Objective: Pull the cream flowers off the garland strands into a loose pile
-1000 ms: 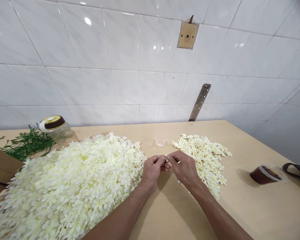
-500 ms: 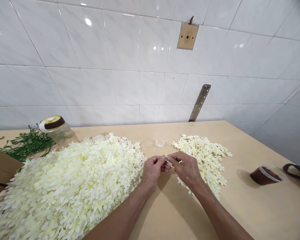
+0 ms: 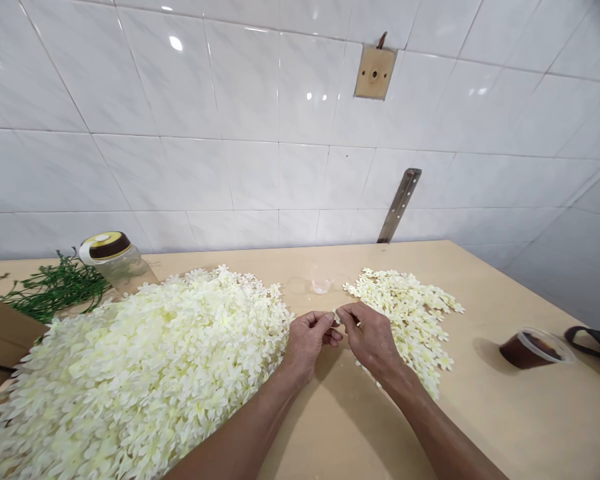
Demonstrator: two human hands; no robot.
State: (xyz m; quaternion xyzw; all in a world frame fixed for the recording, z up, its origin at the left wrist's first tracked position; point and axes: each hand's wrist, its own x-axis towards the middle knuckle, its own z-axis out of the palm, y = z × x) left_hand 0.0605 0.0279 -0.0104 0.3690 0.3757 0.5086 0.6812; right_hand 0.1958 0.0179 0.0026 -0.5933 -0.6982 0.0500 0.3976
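Both hands meet over the table between two heaps of flowers. My left hand [image 3: 307, 340] pinches with thumb and forefinger, its other fingers curled below. My right hand [image 3: 373, 333] is closed in a pinch at the same spot. Between the fingertips shows a small white artificial flower [image 3: 337, 316], mostly hidden by the fingers. Left of my hands lies a large pile of cream-white artificial flowers [image 3: 180, 360]. A smaller spread of the same flowers [image 3: 410, 300] lies on the right, partly behind my right hand. Just beyond my fingers stands a small clear cup [image 3: 322, 285].
On the wooden table [image 3: 500, 407] stand a bottle with a yellow-brown lid [image 3: 125, 263] and a tub of dark liquid [image 3: 533, 350]. Green plastic stems [image 3: 55, 287] and a cardboard box [image 3: 5, 333] are at left, a black strap [image 3: 593, 340] at right. A tiled wall [image 3: 250, 173] rises behind.
My right hand has turned slightly and its fingertips have shifted a little to the right, showing more of the white flower. My left hand has hardly moved.
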